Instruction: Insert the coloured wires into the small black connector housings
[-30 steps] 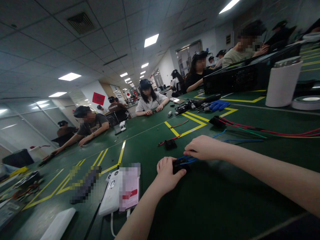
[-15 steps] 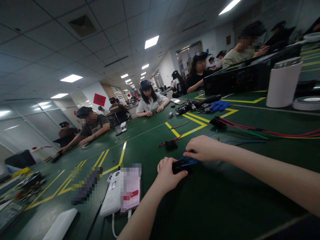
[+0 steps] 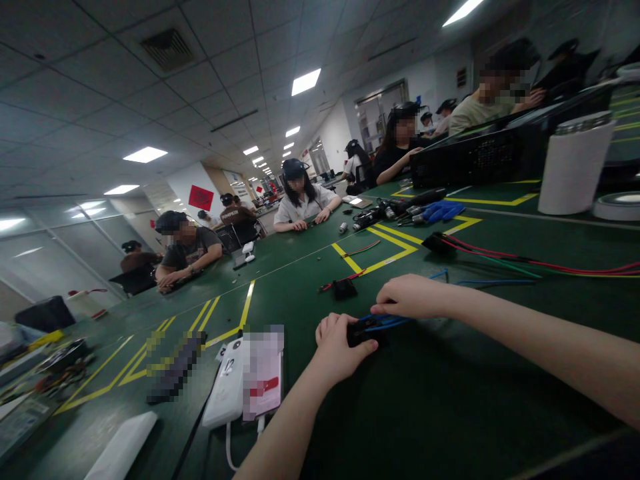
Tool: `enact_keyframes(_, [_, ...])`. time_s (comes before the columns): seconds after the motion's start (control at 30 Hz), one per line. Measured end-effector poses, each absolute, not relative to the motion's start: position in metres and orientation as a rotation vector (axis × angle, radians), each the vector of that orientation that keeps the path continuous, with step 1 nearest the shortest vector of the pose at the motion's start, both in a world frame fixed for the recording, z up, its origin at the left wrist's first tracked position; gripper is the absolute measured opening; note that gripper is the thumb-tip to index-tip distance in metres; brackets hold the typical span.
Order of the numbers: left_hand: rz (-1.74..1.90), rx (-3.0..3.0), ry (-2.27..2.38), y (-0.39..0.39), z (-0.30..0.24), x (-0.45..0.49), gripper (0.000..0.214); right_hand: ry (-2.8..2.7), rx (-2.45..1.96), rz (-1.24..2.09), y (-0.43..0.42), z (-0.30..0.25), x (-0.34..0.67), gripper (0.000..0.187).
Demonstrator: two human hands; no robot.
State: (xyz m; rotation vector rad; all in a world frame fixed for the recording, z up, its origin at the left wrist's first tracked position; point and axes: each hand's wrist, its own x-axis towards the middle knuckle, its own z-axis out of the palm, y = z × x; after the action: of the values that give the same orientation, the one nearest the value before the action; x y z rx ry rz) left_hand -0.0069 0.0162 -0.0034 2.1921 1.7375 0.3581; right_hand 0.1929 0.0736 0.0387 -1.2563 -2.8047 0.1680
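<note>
Low over the green table, my left hand (image 3: 336,350) is closed around a small black block (image 3: 369,332), thumb in front and fingers behind. Blue wires (image 3: 393,323) run from that block toward the right. My right hand (image 3: 407,297) pinches at these wires just beside the block; its fingertips are partly hidden. Behind the hands lies another black block (image 3: 344,288) with short red wires. A loose blue wire (image 3: 495,282) stretches out beyond my right forearm.
A black connector (image 3: 440,244) with red and green wires lies at right. Behind it are blue-handled tools (image 3: 437,212), a pale bottle (image 3: 575,167) and a tape roll (image 3: 620,205). A white power bank (image 3: 224,390) with a cable is at left. Co-workers sit across the table.
My right hand has shifted slightly to the right along the blue wires, while my left keeps its hold on the black block. A co-worker at far left has drawn an outstretched arm back.
</note>
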Motion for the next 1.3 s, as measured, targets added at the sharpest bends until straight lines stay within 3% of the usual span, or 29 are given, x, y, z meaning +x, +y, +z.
enact_keyframes(0.23, [0.353, 2.179, 1.770, 0.0154, -0.0016, -0.0048, 0.044, -2.658, -1.083, -0.086, 0.0717, 0.0341, 0.1931, 0.045])
enact_keyframes(0.57, [0.304, 2.160, 1.752, 0.0150, 0.0053, -0.0057, 0.048, -2.800, -1.313, 0.273, 0.0772, 0.0374, 0.1931, 0.044])
enact_keyframes(0.93, [0.334, 2.146, 1.762, 0.0156, 0.0049, -0.0057, 0.045, -2.679, -1.075, -0.130, 0.0720, 0.0342, 0.1947, 0.046])
enact_keyframes(1.17, [0.332, 2.157, 1.772, 0.0166, 0.0027, -0.0058, 0.046, -2.788, -1.234, 0.232, 0.0800, 0.0336, 0.1954, 0.044])
enact_keyframes(1.3, [0.350, 2.154, 1.752, 0.0168, 0.0018, -0.0068, 0.046, -2.761, -1.203, 0.170, 0.0811, 0.0315, 0.1962, 0.045])
